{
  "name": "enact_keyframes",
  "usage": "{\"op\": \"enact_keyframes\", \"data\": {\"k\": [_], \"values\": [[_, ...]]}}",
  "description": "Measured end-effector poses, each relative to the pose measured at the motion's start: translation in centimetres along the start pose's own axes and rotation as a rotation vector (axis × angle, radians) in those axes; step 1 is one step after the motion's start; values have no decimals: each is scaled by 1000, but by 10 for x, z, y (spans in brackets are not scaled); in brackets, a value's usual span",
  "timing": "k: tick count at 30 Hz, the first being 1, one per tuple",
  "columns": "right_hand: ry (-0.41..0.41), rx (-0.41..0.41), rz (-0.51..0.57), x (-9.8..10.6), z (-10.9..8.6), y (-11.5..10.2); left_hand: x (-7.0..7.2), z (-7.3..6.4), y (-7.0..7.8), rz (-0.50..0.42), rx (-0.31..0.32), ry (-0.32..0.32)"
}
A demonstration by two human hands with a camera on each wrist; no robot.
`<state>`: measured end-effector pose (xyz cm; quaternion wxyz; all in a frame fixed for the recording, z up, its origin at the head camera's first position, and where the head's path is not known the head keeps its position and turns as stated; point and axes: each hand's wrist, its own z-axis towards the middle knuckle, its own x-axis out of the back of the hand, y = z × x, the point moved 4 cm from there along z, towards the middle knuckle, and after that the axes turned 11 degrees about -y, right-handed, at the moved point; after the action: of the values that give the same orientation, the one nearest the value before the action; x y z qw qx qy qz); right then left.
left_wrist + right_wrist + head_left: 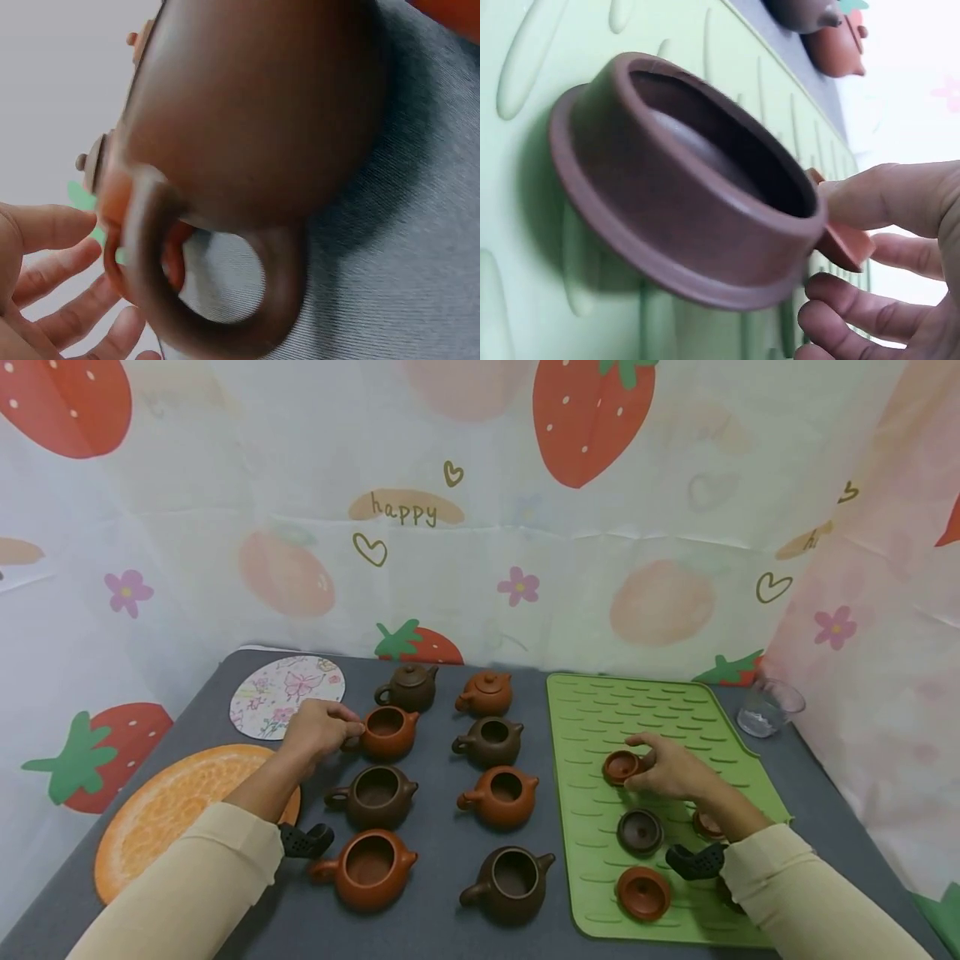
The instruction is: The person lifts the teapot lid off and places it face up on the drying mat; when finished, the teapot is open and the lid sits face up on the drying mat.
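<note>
Front brown teapot open-topped | left fingers apart | right fingers clamped on red lid

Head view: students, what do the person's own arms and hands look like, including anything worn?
Both arms wear plain, cream-coloured long sleeves: the left sleeve and the right sleeve end short of the wrist. Beside each cuff sits a small, curved black piece. The left hand and right hand wear no gloves.

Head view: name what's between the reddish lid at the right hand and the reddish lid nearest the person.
The head view shows a dark brown lid on the green mat, between the far reddish lid and the near reddish lid.
</note>
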<state>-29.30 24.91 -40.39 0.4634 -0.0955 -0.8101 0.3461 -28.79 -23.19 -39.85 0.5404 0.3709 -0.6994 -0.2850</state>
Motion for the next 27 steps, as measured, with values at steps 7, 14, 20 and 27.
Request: {"op": "enact_keyframes", "data": {"k": [7, 14, 20, 27], "values": [[46, 15, 8, 16, -7, -12, 5, -3, 22, 46, -73, 77], [123, 85, -43, 29, -15, -32, 5, -8, 45, 57, -217, 131], [129, 117, -29, 34, -17, -55, 1, -10, 61, 20, -306, 139], [149, 196, -10, 43, -13, -88, -7, -5, 77, -11, -351, 131]]}}
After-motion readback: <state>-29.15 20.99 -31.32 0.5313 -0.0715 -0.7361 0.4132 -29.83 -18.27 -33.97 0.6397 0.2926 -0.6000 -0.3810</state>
